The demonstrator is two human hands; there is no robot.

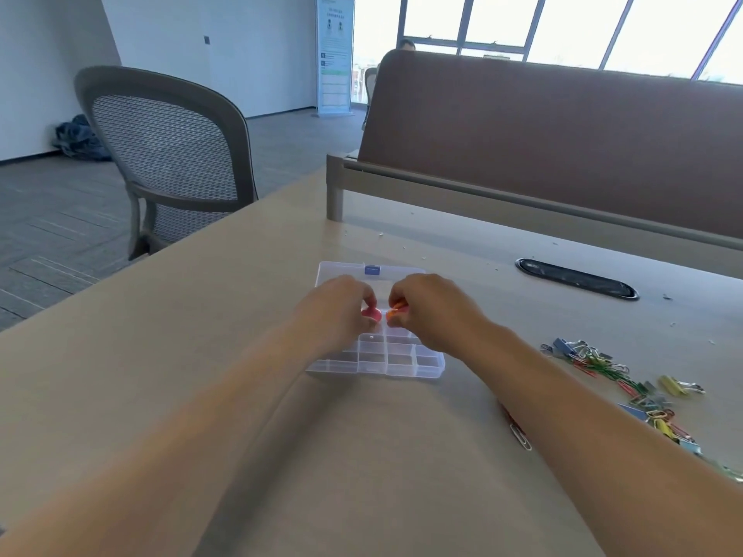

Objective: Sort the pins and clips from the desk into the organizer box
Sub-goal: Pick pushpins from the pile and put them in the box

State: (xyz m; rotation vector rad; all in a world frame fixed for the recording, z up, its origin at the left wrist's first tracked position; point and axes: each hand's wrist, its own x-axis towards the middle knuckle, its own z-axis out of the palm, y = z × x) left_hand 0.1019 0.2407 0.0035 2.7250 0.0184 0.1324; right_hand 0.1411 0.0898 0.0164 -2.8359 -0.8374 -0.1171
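Organizer box [402, 367] sits open at centre of surface [201, 355], clear lid laid back toward 12 o'clock. Both hands are over its middle rows. Left hand [341, 303]: fingers curled, pinching a small red round piece [372, 314], prob. a pin head. Right hand [426, 309]: fingers curled, pinching a small orange piece [392, 314]; type can't be told. Both pieces are just above or at the compartments, contact not clear. Compartments along the 6 o'clock edge look empty; those under the hands are hidden. Mixed pile of clips [627, 385] lies on surface at approx. 4 o'clock of box, well apart from it, incl. a yellow binder clip [675, 385]; a lone paper clip [521, 436] at 5 o'clock, beside right forearm. Assessment: sorting at early stage, two pieces in hand, bulk of stock not yet boxed
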